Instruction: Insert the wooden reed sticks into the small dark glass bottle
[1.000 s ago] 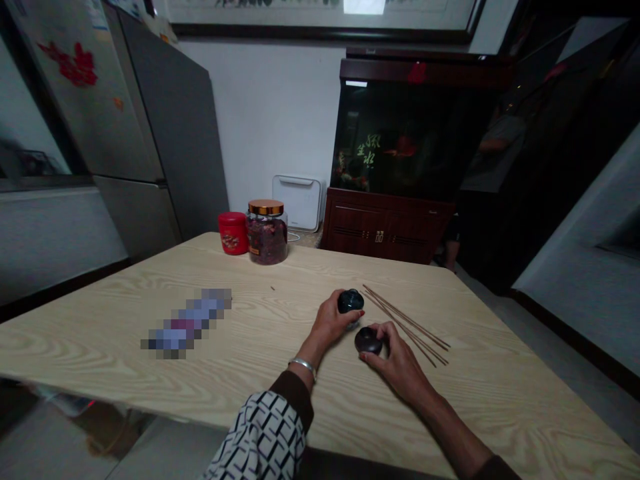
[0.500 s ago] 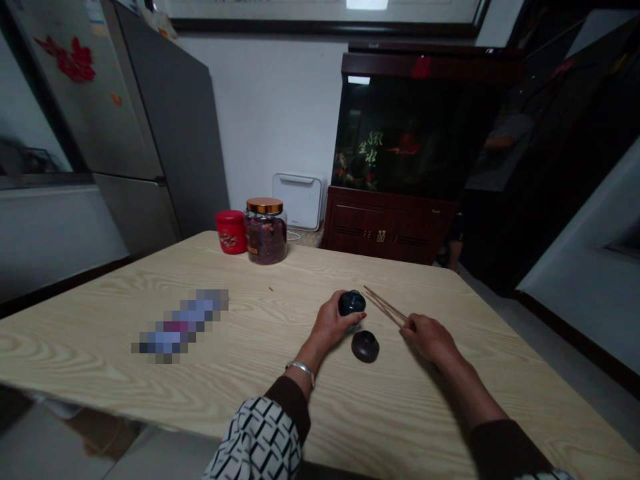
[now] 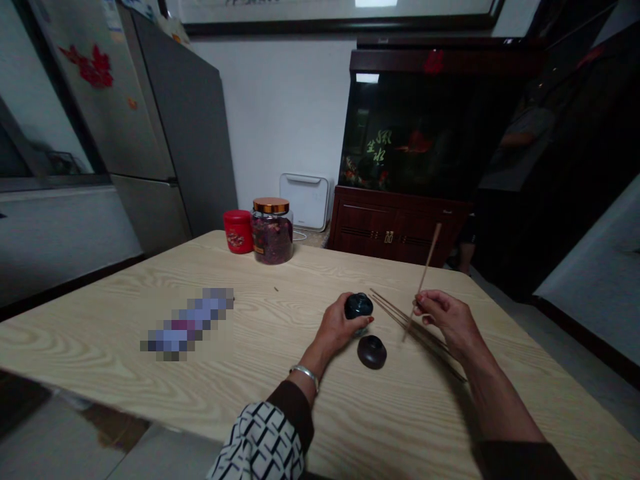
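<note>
My left hand is closed around a small, glossy dark-blue ceramic pot, which stands on the table. A round dark-brown lid-like piece with a knob on top lies just in front of it. My right hand pinches a thin brown incense stick between thumb and fingers. That stick is raised at a steep slant. Below it, several more incense sticks lie on the table, pointing toward the pot; the hand hides part of them.
On the wooden table, a red canister and a copper-lidded jar of dried petals stand at the back. A blurred, pixelated item lies to the left. A fish tank is behind, and someone's arm shows beyond the table.
My right hand has lifted one incense stick and turned it upright; the others now lie on the table under the hand. The left hand keeps its hold on the pot.
</note>
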A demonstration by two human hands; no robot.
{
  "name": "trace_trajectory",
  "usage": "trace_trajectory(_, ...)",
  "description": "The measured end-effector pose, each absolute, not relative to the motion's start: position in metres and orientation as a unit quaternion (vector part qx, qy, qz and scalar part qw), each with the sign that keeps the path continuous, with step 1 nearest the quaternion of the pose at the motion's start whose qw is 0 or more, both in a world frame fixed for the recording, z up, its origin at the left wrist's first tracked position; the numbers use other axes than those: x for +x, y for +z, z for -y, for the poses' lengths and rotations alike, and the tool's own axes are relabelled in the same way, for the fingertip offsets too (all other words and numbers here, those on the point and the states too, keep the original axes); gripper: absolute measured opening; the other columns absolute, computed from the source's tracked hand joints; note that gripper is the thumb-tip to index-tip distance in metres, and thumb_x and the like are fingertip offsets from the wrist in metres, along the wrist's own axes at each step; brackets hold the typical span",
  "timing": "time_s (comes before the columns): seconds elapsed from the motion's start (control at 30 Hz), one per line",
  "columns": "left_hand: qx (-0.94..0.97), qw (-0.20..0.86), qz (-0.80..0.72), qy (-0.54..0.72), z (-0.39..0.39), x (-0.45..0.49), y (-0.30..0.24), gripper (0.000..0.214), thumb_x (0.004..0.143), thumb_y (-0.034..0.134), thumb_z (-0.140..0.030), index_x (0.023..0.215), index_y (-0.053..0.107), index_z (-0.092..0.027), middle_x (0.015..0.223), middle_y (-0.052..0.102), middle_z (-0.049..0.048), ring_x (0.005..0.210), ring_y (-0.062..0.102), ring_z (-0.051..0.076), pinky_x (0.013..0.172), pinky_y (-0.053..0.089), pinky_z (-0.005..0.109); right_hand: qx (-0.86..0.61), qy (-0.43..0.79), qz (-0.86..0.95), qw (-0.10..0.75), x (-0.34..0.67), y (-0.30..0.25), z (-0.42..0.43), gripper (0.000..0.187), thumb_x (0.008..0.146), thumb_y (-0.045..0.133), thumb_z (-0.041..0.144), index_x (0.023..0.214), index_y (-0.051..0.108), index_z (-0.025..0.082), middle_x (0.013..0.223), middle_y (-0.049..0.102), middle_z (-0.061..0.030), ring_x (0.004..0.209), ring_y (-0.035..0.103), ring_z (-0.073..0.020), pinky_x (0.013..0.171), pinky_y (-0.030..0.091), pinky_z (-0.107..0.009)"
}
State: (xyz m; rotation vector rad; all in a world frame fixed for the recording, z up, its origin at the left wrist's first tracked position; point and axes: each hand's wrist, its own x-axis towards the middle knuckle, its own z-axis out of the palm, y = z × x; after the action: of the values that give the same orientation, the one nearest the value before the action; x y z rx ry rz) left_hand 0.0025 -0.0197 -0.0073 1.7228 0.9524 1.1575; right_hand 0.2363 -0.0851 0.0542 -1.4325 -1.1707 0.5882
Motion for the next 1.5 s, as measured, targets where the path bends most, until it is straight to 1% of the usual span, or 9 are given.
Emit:
trace_trajectory(0.07,0.685,0.419,-0.379,0.461,0.019,0.003,-0.008,0.060,0.068,0.081,-0.040,0.120,0.061,-0.017,0.103,0.069,0.0078,0.093,0.064,0.023,0.086,0.051,0.033,-0.538,0.274,0.454,0.656,0.217,0.067,0.077,0.032,0.069,0.076,0.044,0.084,0.066,0.017,0.078,0.068,-0.0050,0.069,0.065,-0.0168,0.056,0.051,-0.026)
trace_trajectory(0.17,0.690,0.413,-0.377,0.460,0.019,0.003,-0.008,0.061,0.068,0.082,-0.041,0.120,0.060,-0.017,0.103,0.069,0.0077,0.094,0.064,0.023,0.085,0.051,0.032,-0.475,0.258,0.453,0.709,0.190,0.083,0.061,0.031,0.071,0.078,0.040,0.086,0.065,0.017,0.079,0.069,-0.0040,0.070,0.066,-0.0147,0.060,0.055,-0.026)
trace_trajectory(0.4,0.695,0.411,-0.376,0.456,0.020,0.002,-0.005,0.059,0.068,0.081,-0.040,0.119,0.060,-0.018,0.102,0.070,0.0062,0.092,0.064,0.021,0.084,0.050,0.031,-0.459,0.216,0.520,0.687,0.168,0.084,0.038,0.028,0.078,0.074,0.042,0.086,0.063,0.017,0.073,0.066,-0.0017,0.067,0.066,-0.0148,0.063,0.057,-0.029)
trace_trajectory(0.67,0.698,0.404,-0.381,0.453,0.019,0.003,-0.004,0.059,0.068,0.080,-0.039,0.119,0.061,-0.018,0.102,0.070,0.0049,0.092,0.064,0.021,0.086,0.049,0.031,-0.470,0.250,0.537,0.655,0.161,0.065,0.033,0.033,0.076,0.073,0.048,0.086,0.061,0.018,0.072,0.066,-0.0012,0.067,0.066,-0.0158,0.063,0.056,-0.030)
trace_trajectory(0.87,0.696,0.412,-0.365,0.460,0.017,0.003,-0.008,0.058,0.069,0.081,-0.037,0.119,0.060,-0.018,0.105,0.070,0.0059,0.094,0.064,0.021,0.087,0.049,0.031,-0.508,0.265,0.583,0.576,0.161,0.060,0.038,0.035,0.078,0.068,0.052,0.084,0.063,0.018,0.075,0.067,-0.0035,0.068,0.065,-0.0177,0.057,0.050,-0.027)
trace_trajectory(1.0,0.693,0.413,-0.375,0.456,0.017,0.003,-0.008,0.059,0.068,0.081,-0.038,0.120,0.060,-0.018,0.105,0.070,0.0063,0.094,0.064,0.022,0.085,0.050,0.030,-0.601,0.154,0.572,0.537,0.205,0.052,0.038,0.030,0.083,0.059,0.048,0.087,0.065,0.018,0.078,0.069,-0.0056,0.064,0.062,-0.0175,0.059,0.046,-0.029)
trace_trajectory(1.13,0.690,0.418,-0.377,0.456,0.018,0.004,-0.008,0.060,0.068,0.081,-0.038,0.120,0.061,-0.018,0.105,0.070,0.0064,0.095,0.065,0.022,0.085,0.050,0.029,-0.736,0.011,0.580,0.349,0.255,0.030,0.042,0.016,0.081,0.057,0.031,0.079,0.070,0.021,0.081,0.072,-0.0062,0.075,0.064,-0.0196,0.067,0.042,-0.029)
trace_trajectory(1.27,0.684,0.427,-0.377,0.456,0.019,0.004,-0.005,0.060,0.069,0.081,-0.037,0.121,0.060,-0.017,0.105,0.070,0.0070,0.095,0.065,0.022,0.086,0.050,0.030,-0.791,0.028,0.576,0.207,0.270,0.012,0.048,0.012,0.076,0.062,0.029,0.073,0.071,0.023,0.080,0.072,-0.0057,0.073,0.063,-0.0190,0.061,0.037,-0.028)
trace_trajectory(1.5,0.681,0.432,-0.373,0.458,0.020,0.004,-0.004,0.060,0.069,0.081,-0.035,0.121,0.060,-0.016,0.105,0.070,0.0071,0.096,0.065,0.022,0.086,0.050,0.031,-0.806,0.027,0.570,0.158,0.266,0.008,0.047,0.015,0.078,0.057,0.029,0.073,0.070,0.023,0.083,0.072,-0.0079,0.076,0.064,-0.0207,0.060,0.035,-0.028)
